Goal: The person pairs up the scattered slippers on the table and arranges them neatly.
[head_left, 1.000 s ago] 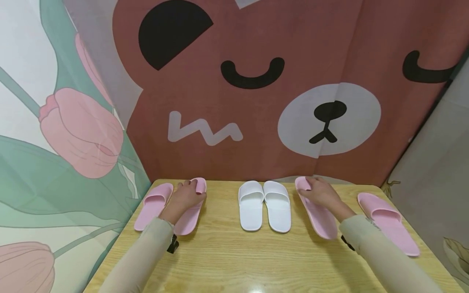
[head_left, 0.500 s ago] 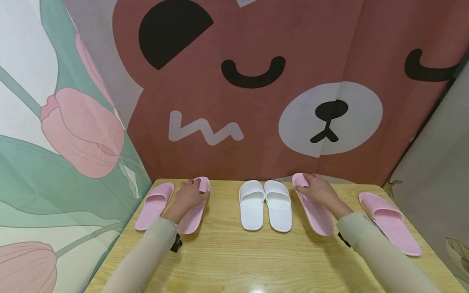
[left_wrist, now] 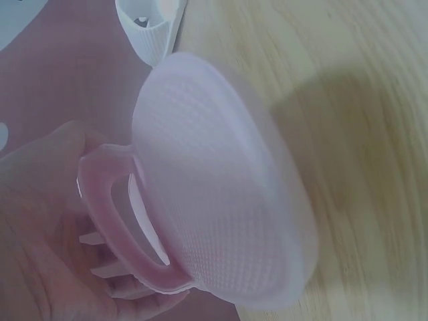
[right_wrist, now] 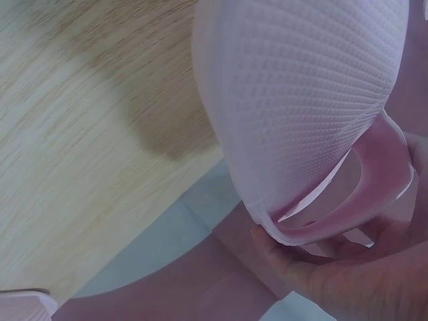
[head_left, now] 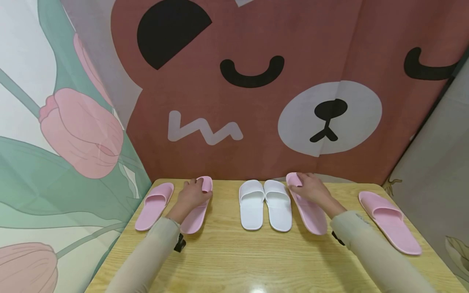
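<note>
In the head view my left hand [head_left: 192,196] grips a pink slipper [head_left: 196,219] by its strap, its toe towards the back wall. The left wrist view shows the fingers curled round the strap and the textured sole [left_wrist: 214,194] tilted over the wood. My right hand [head_left: 313,190] grips another pink slipper [head_left: 311,215] by the strap; a shadow falls on the table under it in the right wrist view. Between the hands, a left white slipper [head_left: 251,213] and a right white slipper [head_left: 280,213] lie side by side, toes touching. The right pink slipper's toe is close to the white pair.
One pink slipper [head_left: 150,213] lies at the left end of the wooden table [head_left: 234,260], another pink slipper [head_left: 397,232] at the right end. A cloth backdrop [head_left: 205,162] with a bear print rises behind the table's back edge; printed cloth also stands at both sides.
Both hands have moved inward with their pink slippers, the left one rightward and the right one leftward, closer to the white pair. The white and outer pink slippers stay in place.
</note>
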{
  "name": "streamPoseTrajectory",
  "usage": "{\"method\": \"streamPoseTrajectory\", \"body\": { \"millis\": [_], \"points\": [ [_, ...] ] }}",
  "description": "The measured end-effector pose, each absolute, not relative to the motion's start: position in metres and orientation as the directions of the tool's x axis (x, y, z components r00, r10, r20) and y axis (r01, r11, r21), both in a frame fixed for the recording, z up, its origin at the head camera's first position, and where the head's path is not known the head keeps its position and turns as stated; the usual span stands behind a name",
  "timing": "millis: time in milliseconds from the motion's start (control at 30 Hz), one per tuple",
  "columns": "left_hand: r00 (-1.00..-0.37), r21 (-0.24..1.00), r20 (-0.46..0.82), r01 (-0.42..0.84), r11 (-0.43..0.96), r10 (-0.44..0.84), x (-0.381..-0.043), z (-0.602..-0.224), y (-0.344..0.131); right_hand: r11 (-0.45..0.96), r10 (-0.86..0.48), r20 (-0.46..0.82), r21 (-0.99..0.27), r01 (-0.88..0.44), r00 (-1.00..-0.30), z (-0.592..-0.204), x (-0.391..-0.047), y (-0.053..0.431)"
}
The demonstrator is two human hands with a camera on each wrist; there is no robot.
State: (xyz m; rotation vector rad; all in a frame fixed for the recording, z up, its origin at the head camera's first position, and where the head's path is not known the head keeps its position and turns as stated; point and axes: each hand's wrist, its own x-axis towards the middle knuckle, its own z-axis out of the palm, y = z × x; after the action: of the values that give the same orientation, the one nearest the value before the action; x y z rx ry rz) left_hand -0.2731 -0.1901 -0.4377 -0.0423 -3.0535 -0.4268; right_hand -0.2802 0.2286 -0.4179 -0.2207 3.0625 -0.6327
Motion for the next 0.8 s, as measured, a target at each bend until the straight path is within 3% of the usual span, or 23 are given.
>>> {"method": "streamPoseTrajectory", "body": {
  "millis": [800],
  "points": [
    [-0.998,0.302,0.067,0.024,0.953,0.004,-0.272,-0.442,-0.184,0.892,-0.172,0.033,-0.420,-0.170,-0.985,-0.415,-0.281,0.198]
  ]
}}
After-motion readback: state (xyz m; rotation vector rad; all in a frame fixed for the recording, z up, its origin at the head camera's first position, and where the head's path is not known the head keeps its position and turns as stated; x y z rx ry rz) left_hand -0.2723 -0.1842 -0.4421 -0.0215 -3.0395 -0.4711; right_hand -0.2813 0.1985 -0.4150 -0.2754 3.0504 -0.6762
